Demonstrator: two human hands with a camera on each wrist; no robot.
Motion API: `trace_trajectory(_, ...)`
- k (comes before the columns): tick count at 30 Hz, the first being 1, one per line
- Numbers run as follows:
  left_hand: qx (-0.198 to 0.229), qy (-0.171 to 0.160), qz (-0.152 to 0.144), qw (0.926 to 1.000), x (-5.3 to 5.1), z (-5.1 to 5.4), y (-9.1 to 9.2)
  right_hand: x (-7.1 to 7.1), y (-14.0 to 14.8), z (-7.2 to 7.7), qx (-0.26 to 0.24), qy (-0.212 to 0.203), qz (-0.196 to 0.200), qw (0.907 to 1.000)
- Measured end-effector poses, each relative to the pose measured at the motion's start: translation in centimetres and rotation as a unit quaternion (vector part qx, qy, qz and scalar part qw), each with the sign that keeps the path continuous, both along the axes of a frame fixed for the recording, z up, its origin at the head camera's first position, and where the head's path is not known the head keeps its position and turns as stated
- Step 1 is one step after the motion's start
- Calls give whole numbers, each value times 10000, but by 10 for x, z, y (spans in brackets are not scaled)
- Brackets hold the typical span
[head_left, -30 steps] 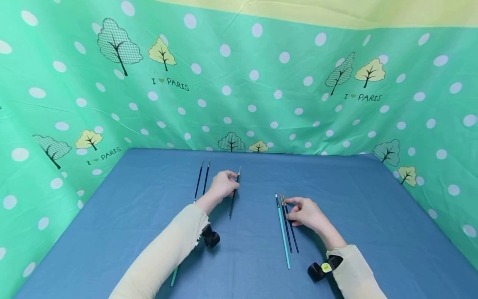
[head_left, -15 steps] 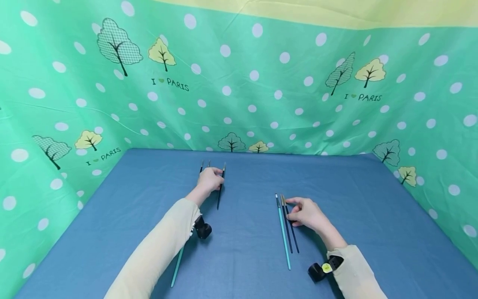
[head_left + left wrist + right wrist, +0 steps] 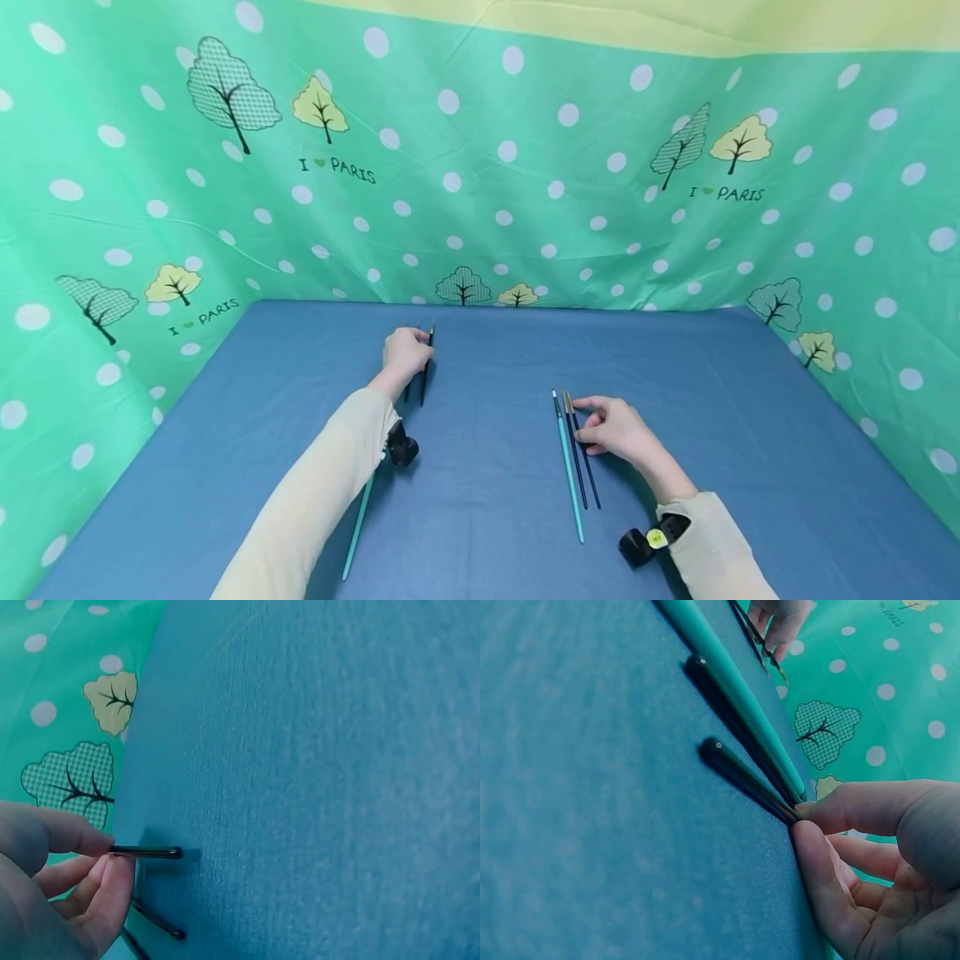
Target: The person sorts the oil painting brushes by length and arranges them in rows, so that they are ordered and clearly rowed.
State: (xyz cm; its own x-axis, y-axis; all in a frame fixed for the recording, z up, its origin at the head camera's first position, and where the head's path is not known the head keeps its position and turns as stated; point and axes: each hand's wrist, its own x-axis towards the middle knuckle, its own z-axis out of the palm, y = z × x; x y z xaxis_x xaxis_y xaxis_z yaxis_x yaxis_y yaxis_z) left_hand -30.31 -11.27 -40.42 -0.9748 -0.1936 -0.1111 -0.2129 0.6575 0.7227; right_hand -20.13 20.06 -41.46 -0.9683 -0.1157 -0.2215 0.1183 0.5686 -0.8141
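Backdrop: a green polka-dot cloth (image 3: pixel 525 183) printed with trees hangs beyond your table.
Table: its blue cover (image 3: pixel 487 517) reaches back to the backdrop.
Sleeves: your left sleeve (image 3: pixel 315 500) and right sleeve (image 3: pixel 716 546) are both pale.
Left hand: your left hand (image 3: pixel 406 350) pinches a black brush (image 3: pixel 424 383), bristles away from you; whether it touches the table, I can't tell.
Right hand: your right hand (image 3: pixel 615 427) pinches a slim dark brush (image 3: pixel 591 479) near its bristles, rightmost of three.
Teal brushes: the right teal brush (image 3: pixel 570 479) lies leftmost of those three; the left teal brush (image 3: pixel 357 533) is partly hidden by your left sleeve.
Other dark brushes: a middle brush (image 3: pixel 579 471) lies between the right teal brush and your pinched one; a near brush (image 3: pixel 159 922) and a far brush (image 3: pixel 135 945) lie beside the black one, partly behind your left hand.
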Motion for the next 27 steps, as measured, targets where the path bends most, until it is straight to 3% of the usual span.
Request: trace_trajectory(27,-655,273,-133,9974,2,-4,2,-1,0,0,20,75,10,10000)
